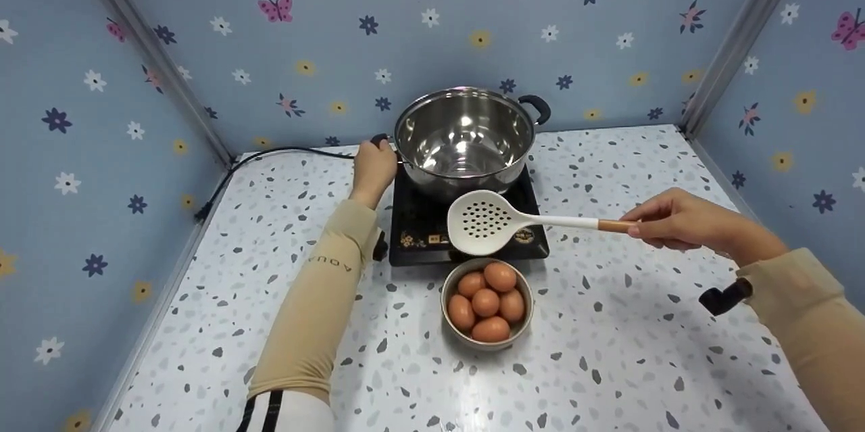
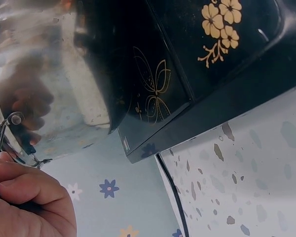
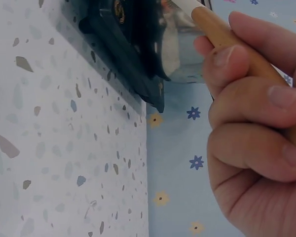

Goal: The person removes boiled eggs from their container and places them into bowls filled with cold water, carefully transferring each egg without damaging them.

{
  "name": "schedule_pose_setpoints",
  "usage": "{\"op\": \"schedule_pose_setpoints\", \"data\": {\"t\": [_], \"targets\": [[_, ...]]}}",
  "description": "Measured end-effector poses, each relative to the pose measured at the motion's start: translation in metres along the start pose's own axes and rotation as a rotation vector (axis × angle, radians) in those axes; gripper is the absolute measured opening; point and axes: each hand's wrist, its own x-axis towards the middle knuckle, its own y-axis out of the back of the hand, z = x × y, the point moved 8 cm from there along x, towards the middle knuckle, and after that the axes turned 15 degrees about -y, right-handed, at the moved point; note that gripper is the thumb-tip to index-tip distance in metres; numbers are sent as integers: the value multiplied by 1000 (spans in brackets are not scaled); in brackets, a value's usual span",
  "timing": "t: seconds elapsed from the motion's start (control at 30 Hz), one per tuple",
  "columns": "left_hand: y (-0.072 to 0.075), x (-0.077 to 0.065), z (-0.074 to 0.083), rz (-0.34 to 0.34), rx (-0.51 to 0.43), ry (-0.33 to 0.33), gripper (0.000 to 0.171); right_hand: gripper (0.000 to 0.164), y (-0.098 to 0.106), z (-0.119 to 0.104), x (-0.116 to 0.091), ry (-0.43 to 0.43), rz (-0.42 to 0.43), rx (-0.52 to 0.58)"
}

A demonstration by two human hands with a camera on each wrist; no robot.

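A shiny steel pot (image 1: 466, 141) with two black side handles stands on a black induction cooktop (image 1: 419, 229); its inside looks bare. My left hand (image 1: 375, 168) grips the pot's left handle, its fingers curled round it in the left wrist view (image 2: 32, 197). In my right hand (image 1: 682, 219) is a white slotted skimmer (image 1: 483, 222), gripped by its tan handle end (image 3: 251, 54). The skimmer's perforated head hovers over the cooktop's front part, in front of the pot. Just below it, a round bowl (image 1: 447, 314) holds several brown eggs (image 1: 486, 302).
A black power cord (image 1: 284, 149) runs along the back left of the speckled white table (image 1: 608, 364). Blue flowered panels (image 1: 432, 46) enclose the back and both sides. The pot's far handle (image 1: 536, 107) points to the back right.
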Motion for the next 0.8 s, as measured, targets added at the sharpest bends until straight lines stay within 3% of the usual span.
{"op": "schedule_pose_setpoints", "data": {"t": [0.37, 0.57, 0.8], "targets": [[-1, -2, -3, -44, -23, 15, 56, 25, 11, -18, -4, 173, 112, 139], [0, -3, -3, -30, -12, 11, 56, 25, 19, -15, -5, 160, 233, 218], [0, -2, -1, -24, -27, 7, 51, 23, 25, -8, 1, 148, 294, 463]]}}
